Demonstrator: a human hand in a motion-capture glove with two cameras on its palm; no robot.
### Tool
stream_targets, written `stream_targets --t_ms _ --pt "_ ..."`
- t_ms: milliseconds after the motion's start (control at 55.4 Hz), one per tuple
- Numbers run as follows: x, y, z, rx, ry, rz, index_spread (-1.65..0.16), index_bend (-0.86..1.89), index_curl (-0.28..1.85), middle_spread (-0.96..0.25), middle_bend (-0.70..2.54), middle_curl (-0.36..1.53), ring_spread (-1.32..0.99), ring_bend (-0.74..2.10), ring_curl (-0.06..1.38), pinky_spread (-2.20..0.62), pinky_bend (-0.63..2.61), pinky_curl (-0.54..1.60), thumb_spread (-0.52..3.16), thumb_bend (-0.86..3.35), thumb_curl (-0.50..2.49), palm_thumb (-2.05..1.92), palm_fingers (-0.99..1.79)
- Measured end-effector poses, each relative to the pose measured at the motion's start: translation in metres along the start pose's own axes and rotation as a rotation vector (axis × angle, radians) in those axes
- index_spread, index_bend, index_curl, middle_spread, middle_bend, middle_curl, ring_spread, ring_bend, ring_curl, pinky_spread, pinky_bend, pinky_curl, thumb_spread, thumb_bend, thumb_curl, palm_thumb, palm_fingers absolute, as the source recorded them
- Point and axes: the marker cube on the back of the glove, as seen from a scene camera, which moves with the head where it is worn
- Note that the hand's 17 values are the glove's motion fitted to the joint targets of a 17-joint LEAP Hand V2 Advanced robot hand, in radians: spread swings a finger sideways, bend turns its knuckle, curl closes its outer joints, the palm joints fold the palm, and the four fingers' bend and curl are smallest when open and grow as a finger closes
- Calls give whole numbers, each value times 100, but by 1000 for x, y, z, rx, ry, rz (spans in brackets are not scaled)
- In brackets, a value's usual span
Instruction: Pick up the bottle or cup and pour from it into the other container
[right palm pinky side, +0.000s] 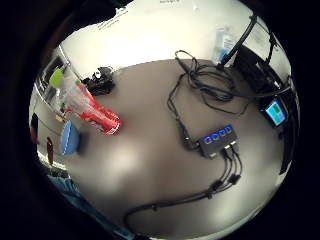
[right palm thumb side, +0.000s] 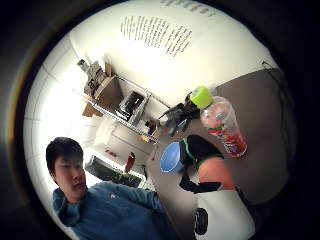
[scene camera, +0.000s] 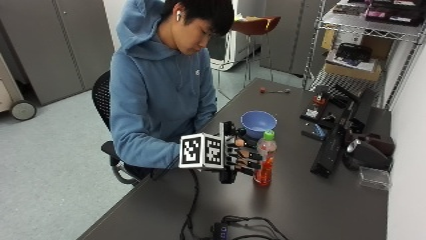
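A clear plastic bottle (scene camera: 265, 162) with a green cap, a red label and reddish liquid stands upright on the dark table (scene camera: 299, 210). Just behind it sits a blue bowl (scene camera: 258, 121). My gloved right hand (scene camera: 236, 155) hovers beside the bottle on the person's side, palm facing it and fingers stretched toward it without closing round it. From the palm, the bottle (right palm pinky side: 95, 110) shows a short way off with the bowl (right palm pinky side: 69, 137) next to it. In the thumb side view, one finger (right palm thumb side: 207, 165) reaches toward the bottle (right palm thumb side: 224, 125) and the bowl (right palm thumb side: 172, 157).
A black hub with blue lights (right palm pinky side: 217, 139) and loose cables (right palm pinky side: 200, 80) lie on the table near its front. Black equipment (scene camera: 333, 145) and a small clear box (scene camera: 374, 177) stand along the wall side. A wire shelf (scene camera: 359, 45) rises at the table's far end.
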Motion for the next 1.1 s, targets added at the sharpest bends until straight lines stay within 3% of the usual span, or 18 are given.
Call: stream_targets --t_ms 704,848,993,1101 --pt "10 -17 119 -100 -458 73 -22 8 15 16 20 34 15 62 31 23 55 37 87 -2 43 73 26" --pt "3 -23 135 -1 -521 78 -22 6 13 14 24 35 11 67 32 24 65 38 82 0 44 85 47" --pt "-4 -25 144 65 -535 80 -15 17 19 4 40 41 -4 69 34 7 54 35 69 5 51 106 97" --pt "-8 -28 147 72 -542 92 -14 13 22 -1 42 45 -9 66 37 -1 50 36 46 1 57 111 104"
